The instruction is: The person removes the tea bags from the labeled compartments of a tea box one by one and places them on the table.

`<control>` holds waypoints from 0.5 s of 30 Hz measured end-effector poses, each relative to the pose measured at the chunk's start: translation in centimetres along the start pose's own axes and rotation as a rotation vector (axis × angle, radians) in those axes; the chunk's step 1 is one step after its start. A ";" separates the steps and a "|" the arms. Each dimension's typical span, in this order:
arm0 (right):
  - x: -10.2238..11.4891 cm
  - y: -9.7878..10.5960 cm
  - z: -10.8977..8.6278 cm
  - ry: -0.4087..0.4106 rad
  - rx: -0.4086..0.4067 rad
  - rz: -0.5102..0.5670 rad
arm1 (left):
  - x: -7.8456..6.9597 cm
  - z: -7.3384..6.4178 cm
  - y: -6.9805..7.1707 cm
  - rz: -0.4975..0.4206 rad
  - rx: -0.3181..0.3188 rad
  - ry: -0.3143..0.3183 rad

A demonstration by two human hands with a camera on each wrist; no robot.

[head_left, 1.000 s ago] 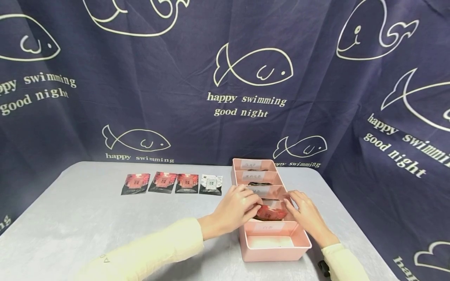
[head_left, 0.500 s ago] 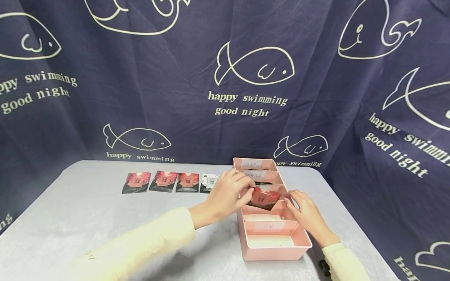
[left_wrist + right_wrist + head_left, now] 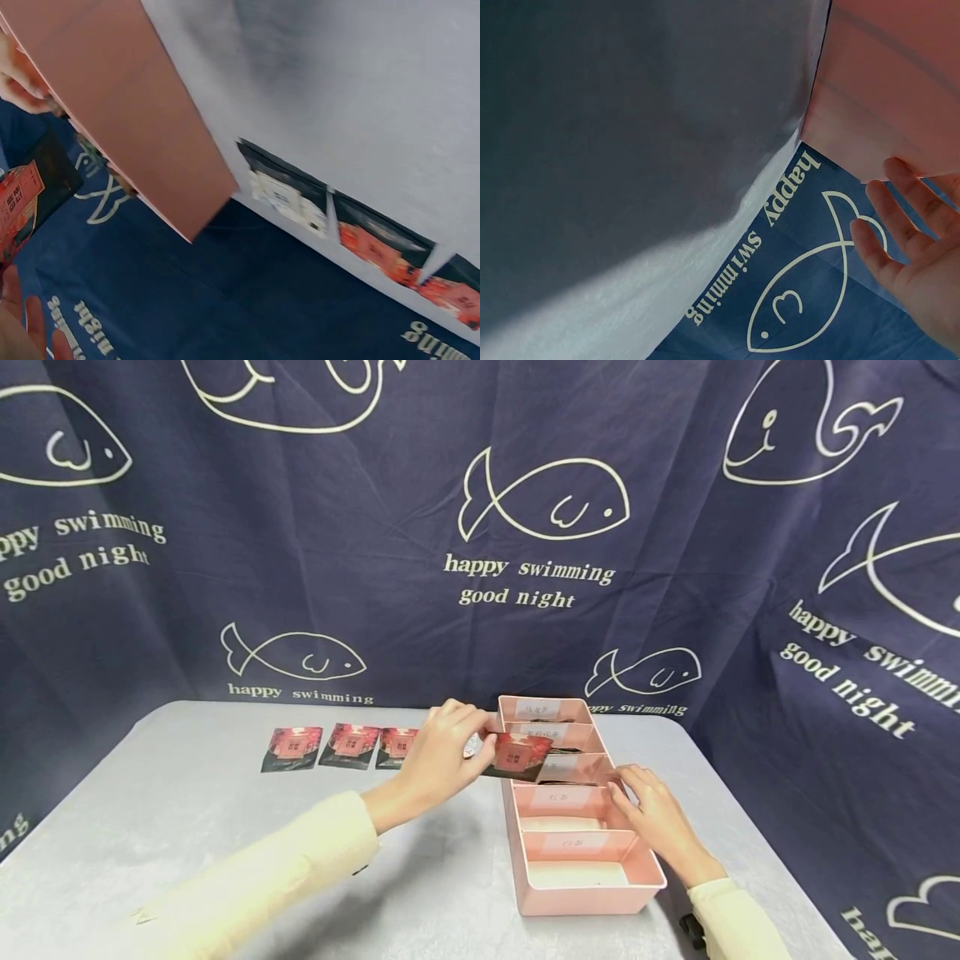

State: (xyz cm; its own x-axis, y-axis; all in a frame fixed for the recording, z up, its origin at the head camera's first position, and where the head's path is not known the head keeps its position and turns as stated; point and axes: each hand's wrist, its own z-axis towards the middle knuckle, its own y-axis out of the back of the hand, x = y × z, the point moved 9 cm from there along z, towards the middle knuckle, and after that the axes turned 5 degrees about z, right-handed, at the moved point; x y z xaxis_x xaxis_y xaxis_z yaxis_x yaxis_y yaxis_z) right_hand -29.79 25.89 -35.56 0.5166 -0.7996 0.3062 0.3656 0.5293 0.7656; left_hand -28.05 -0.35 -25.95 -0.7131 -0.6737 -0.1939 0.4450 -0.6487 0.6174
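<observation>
My left hand [image 3: 442,760] pinches a red and black tea packet [image 3: 517,756] by its edge, over the left side of a pink divided box [image 3: 588,902]. In the left wrist view this tea packet [image 3: 19,202] hangs beyond the box rim, fingers below it. My right hand [image 3: 660,814] rests at the box's right rim, thumb on the inner side. Its fingers [image 3: 904,221] look relaxed and spread beside the outer wall in the right wrist view. Dark packets [image 3: 558,750] stand in the farther compartments. Handwritten labels [image 3: 573,842] mark the dividers.
Three red packets [image 3: 292,749] lie in a row on the grey table [image 3: 187,827], left of the box. A white and black packet [image 3: 289,199] ends the row, mostly hidden behind my left hand in the head view. A dark blue fish-print curtain [image 3: 390,527] encloses the table.
My left hand has lifted the red tea packet out of the compartment labelled second from the front and carried it back and left. The right hand stays at the rim.
</observation>
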 end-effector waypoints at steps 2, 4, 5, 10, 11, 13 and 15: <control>-0.1 0.0 0.0 -0.003 0.000 -0.001 | 0.7 -0.2 0.3 0.003 -0.003 0.023; -0.1 0.0 0.0 -0.002 0.000 -0.002 | 1.4 -0.5 0.6 0.013 -0.009 0.043; -0.1 0.1 0.0 0.000 -0.001 -0.002 | 1.8 -0.6 0.7 0.018 -0.012 0.052; 0.0 0.0 0.0 -0.003 0.006 0.001 | 3.2 -1.6 0.9 0.038 -0.011 0.084; -0.1 0.0 0.0 -0.005 0.006 0.001 | 3.5 -1.8 0.9 0.039 -0.004 0.090; -0.1 0.0 0.0 -0.006 0.007 0.001 | 3.8 -2.3 0.8 0.045 0.005 0.100; -0.2 0.0 0.0 -0.006 0.006 0.002 | 4.1 -2.7 0.7 0.052 0.018 0.105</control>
State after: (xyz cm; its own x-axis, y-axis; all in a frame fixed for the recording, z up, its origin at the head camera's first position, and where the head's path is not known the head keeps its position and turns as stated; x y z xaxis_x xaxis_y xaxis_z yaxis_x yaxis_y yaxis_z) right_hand -29.87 26.01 -35.61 0.5122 -0.8004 0.3113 0.3597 0.5291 0.7685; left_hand -29.23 -4.53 -28.41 -0.6280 -0.7405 -0.2395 0.4695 -0.6059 0.6423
